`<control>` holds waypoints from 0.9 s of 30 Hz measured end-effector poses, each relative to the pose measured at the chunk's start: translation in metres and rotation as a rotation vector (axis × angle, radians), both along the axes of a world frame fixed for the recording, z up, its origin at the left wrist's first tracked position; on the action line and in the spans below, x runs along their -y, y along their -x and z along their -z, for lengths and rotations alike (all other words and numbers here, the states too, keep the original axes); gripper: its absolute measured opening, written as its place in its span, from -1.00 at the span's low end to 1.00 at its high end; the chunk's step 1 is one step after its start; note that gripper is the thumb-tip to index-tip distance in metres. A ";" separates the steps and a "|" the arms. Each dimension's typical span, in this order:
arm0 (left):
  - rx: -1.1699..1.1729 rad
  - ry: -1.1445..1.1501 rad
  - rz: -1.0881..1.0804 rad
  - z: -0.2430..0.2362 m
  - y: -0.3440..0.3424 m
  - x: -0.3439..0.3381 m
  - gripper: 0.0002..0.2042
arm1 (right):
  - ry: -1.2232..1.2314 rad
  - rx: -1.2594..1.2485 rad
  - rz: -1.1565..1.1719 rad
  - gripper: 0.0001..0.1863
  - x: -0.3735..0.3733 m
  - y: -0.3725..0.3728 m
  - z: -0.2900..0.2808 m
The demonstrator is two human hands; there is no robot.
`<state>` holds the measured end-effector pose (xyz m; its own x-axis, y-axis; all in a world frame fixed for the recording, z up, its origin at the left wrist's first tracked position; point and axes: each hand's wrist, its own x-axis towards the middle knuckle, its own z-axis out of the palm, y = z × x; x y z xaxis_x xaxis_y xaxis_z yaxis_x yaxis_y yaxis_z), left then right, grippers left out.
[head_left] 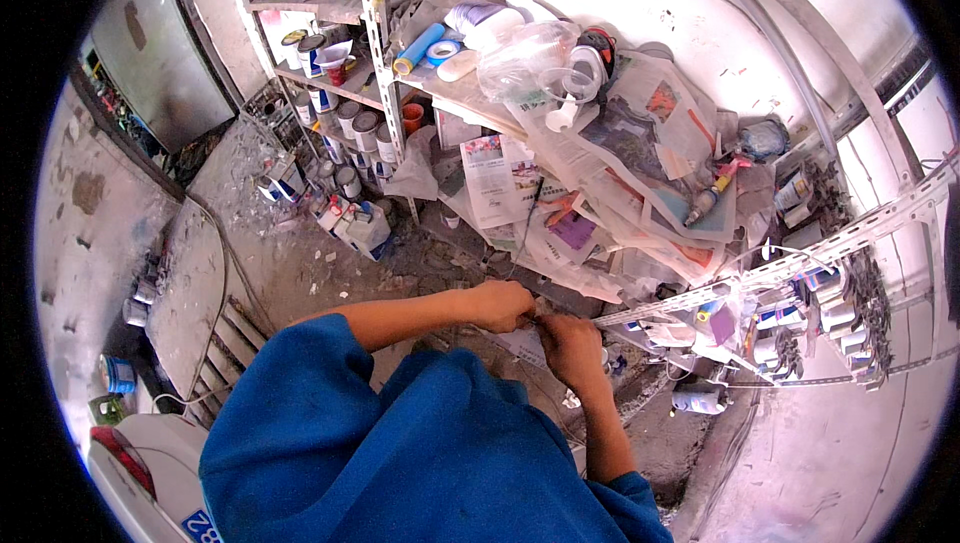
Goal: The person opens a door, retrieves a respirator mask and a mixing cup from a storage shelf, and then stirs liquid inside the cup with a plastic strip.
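Left hand (pixel 500 303) and right hand (pixel 568 343) meet, both pinching small thing (pixel 537 318) between them, beside paper pile (pixel 620 193).

a cluttered paint workshop: metal shelves (pixel 372 13) of paint tins (pixel 352 121), scattered newspapers (pixel 640 173)

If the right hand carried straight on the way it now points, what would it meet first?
The right hand points up-left at the left hand, so it would probably meet that hand first, or the small, unclear item pinched between them. Depth is uncertain.
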<state>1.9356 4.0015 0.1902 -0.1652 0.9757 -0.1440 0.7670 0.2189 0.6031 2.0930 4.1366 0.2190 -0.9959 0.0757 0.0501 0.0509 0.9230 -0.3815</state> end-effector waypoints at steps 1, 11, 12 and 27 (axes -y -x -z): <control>0.027 -0.018 0.007 0.000 0.002 0.000 -0.79 | -0.028 0.010 -0.009 -0.80 0.000 0.000 0.001; 0.006 -0.019 -0.130 -0.016 0.002 0.005 -0.75 | 0.054 -0.090 -0.009 -0.83 -0.006 -0.001 0.016; -0.007 -0.007 -0.127 -0.016 0.001 0.006 -0.77 | 0.033 -0.065 -0.007 -0.83 -0.007 0.000 0.017; 0.065 0.073 -0.236 -0.027 0.004 0.013 -0.79 | 0.095 -0.092 -0.079 -0.81 -0.012 0.013 0.023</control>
